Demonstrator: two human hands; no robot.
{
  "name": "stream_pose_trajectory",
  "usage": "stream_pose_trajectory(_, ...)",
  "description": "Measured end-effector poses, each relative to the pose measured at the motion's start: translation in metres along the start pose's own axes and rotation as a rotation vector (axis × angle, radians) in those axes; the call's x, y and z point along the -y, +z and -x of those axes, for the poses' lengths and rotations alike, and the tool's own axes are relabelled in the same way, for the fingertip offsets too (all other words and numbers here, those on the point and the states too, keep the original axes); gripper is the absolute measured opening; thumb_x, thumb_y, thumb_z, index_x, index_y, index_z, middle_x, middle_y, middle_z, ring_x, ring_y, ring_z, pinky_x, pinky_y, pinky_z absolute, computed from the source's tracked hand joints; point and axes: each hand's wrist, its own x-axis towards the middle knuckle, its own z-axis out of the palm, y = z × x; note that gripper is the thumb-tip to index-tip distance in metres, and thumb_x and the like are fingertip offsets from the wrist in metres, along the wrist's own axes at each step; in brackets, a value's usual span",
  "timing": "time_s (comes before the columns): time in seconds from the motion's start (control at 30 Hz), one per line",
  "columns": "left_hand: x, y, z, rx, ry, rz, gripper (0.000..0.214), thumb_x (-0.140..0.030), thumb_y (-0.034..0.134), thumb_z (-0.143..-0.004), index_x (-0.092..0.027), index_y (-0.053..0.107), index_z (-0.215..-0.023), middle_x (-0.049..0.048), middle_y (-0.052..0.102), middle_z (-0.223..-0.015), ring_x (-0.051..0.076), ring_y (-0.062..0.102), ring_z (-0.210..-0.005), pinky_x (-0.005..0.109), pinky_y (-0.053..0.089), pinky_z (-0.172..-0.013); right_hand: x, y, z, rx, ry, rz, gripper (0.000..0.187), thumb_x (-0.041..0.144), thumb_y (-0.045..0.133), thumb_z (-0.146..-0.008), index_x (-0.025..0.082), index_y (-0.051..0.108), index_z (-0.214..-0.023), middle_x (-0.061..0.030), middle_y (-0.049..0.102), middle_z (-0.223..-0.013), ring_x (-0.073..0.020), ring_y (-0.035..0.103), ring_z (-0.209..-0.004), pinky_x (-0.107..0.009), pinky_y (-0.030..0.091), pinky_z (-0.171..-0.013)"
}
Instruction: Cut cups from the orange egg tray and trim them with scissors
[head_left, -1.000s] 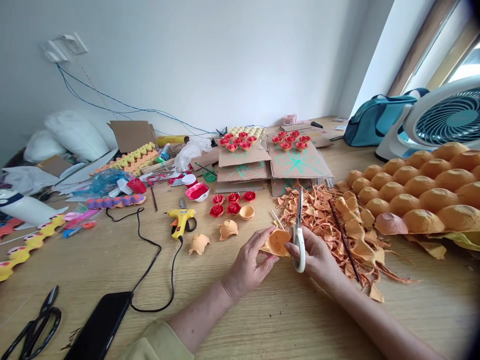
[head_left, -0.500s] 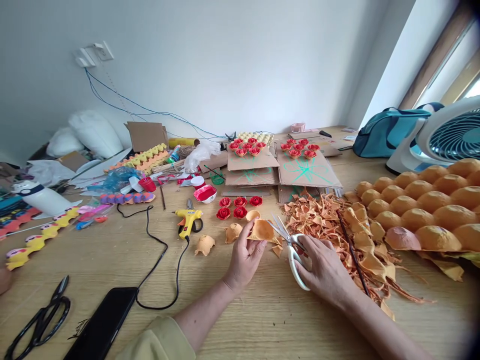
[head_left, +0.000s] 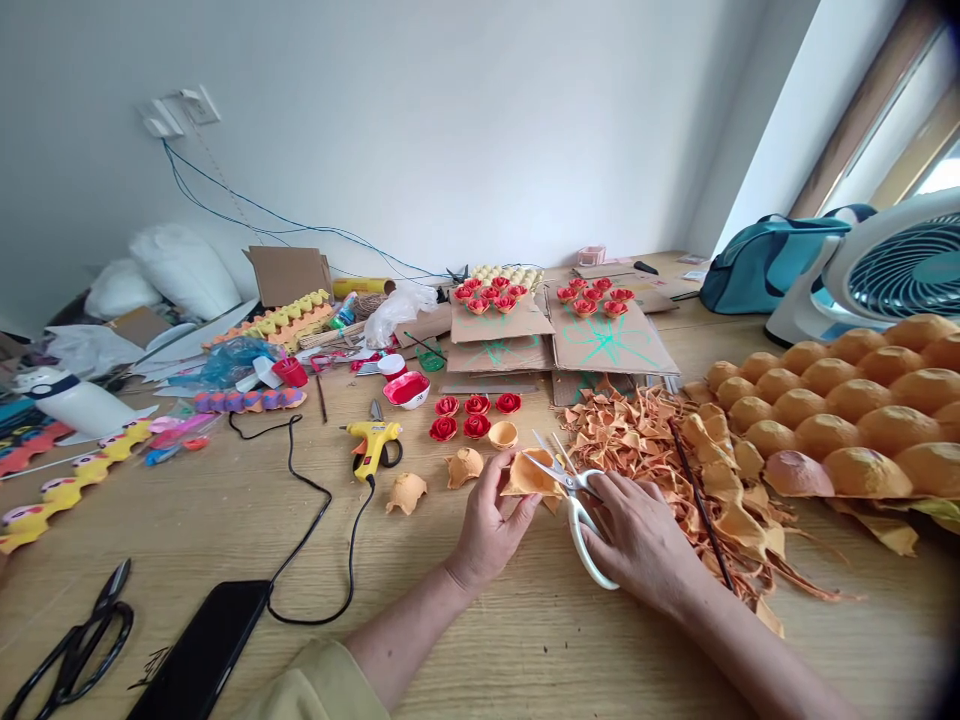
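Left hand (head_left: 487, 525) pinching orange cup-shaped egg-carton piece (head_left: 527, 480) above bench (head_left: 487, 650), inward from middle of near edge. Right hand (head_left: 641, 545) gripping white-handled metal scissors (head_left: 573, 483), blades parted over cup's open side. Heap of shredded orange carton scraps (head_left: 630, 430) toward right edge. Five red rose-shaped flowers (head_left: 476, 426) toward far edge. Black-handled scissors (head_left: 82, 640) near near-left corner.

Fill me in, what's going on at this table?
A person is working on an orange cup with scissors. The left hand holds the cup; the right hand holds the scissors, blades open at the cup's rim. Three loose cups sit nearby, two rim down and one rim up beside five red flowers. Scraps are heaped beyond the right hand, and the glue gun lies to the left.
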Motion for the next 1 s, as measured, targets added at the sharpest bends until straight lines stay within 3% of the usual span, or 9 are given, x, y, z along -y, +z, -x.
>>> stream_pose_trajectory(0.2, -0.003, -0.001, -0.001, 0.042, 0.006, 0.011, 0.042, -0.030, 0.066, -0.087, -0.021, 0.050, -0.124, 0.0108, 0.060, -0.124, 0.022, 0.062, -0.114, 0.034, 0.054, -0.096, 0.001, 0.000, 0.000, -0.021, -0.028, 0.004, 0.013, 0.034, 0.057, -0.089, 0.023, 0.050, -0.089, -0.0015, 0.061, -0.088, -0.0213, 0.057, -0.083, -0.036, 0.036, -0.082)
stream_pose_trajectory(0.53, -0.006, -0.001, -0.001, 0.043, -0.049, 0.089, 0.043, -0.033, 0.066, -0.086, -0.021, 0.051, -0.125, 0.0110, 0.060, -0.126, 0.023, 0.060, -0.116, 0.035, 0.054, -0.097, 0.001, -0.003, -0.001, -0.027, -0.089, 0.000, 0.019, 0.032, 0.054, -0.090, 0.023, 0.044, -0.077, 0.0004, 0.059, -0.072, -0.0177, 0.054, -0.068, -0.034, 0.036, -0.077)
stream_pose_trajectory(0.77, -0.012, -0.001, -0.001, 0.011, -0.122, 0.159, 0.048, -0.036, 0.069, -0.083, -0.020, 0.049, -0.125, 0.0129, 0.058, -0.128, 0.027, 0.059, -0.118, 0.037, 0.053, -0.095, 0.004, -0.004, -0.001, -0.056, -0.120, -0.008, 0.022, 0.030, 0.050, -0.092, 0.023, 0.043, -0.073, 0.0013, 0.056, -0.065, -0.0153, 0.048, -0.059, -0.033, 0.037, -0.076)
stream_pose_trajectory(1.0, -0.011, -0.004, -0.003, -0.038, -0.094, 0.137, 0.041, -0.037, 0.066, -0.085, -0.021, 0.049, -0.119, 0.0100, 0.057, -0.124, 0.024, 0.058, -0.115, 0.037, 0.048, -0.099, 0.004, -0.003, 0.002, -0.019, -0.107, 0.004, 0.025, 0.031, 0.048, -0.094, 0.023, 0.041, -0.071, 0.0012, 0.054, -0.062, -0.0162, 0.048, -0.059, -0.032, 0.037, -0.071)
